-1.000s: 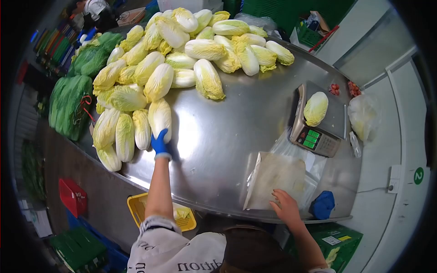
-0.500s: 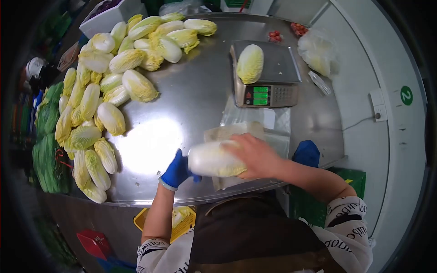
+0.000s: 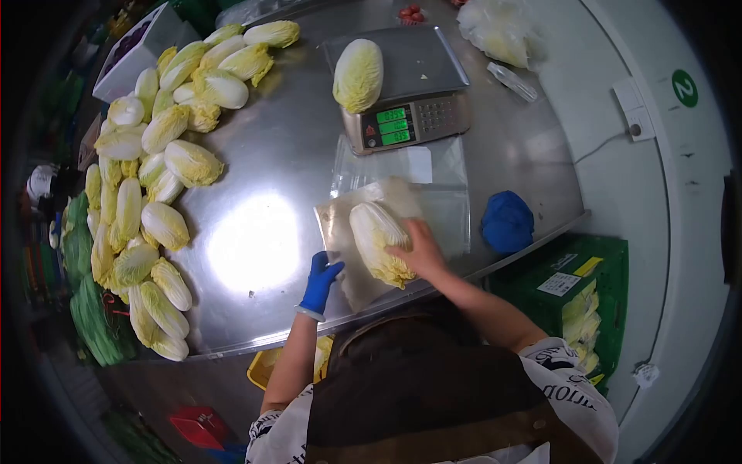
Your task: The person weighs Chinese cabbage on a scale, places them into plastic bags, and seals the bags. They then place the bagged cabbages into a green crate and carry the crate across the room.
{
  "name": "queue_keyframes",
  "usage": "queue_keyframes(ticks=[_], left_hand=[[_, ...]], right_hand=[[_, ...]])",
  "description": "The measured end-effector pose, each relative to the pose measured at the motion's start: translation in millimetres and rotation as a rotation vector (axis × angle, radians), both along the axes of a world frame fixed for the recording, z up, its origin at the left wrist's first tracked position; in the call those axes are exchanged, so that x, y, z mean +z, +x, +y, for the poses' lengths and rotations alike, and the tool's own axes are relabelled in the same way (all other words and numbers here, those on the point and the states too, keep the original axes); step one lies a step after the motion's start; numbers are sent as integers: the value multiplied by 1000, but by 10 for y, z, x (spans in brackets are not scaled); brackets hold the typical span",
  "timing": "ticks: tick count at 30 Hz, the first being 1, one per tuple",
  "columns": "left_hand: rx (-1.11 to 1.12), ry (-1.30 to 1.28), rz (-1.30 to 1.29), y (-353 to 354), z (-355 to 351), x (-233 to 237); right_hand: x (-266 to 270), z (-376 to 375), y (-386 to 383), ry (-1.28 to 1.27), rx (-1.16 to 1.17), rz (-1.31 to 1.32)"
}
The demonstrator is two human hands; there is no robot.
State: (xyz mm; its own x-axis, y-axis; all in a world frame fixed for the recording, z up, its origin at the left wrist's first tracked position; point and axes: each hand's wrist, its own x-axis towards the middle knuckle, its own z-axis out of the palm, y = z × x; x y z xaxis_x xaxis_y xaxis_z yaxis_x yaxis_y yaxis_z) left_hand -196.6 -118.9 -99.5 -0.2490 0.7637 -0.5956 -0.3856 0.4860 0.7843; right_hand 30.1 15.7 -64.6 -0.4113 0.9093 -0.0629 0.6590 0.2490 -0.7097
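A pale cabbage lies on a sheet of clear plastic near the table's front edge. My right hand, bare, is against its right side, with thumb and fingers curved round it. My left hand, in a blue glove, is to the left of the cabbage at the sheet's edge; its fingers are apart and hold nothing. Another cabbage rests on the left part of the scale, whose green display is lit. Flat clear bags lie below the scale.
Many cabbages are heaped along the left side. A blue bundle sits at the right edge. Beyond the scale are tomatoes and a plastic bag. A green crate stands at lower right, a yellow basket below the table.
The cabbage between my hands has been lowered onto the plastic sheet and turned more upright in view. My left hand has come away from it. The whole view has shifted and tilted.
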Motion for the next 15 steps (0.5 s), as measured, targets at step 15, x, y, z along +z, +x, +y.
queue_keyframes(ticks=[15], left_hand=[[10, 140, 365, 1083, 411, 181]], right_hand=[[-441, 43, -86, -801, -215, 428]])
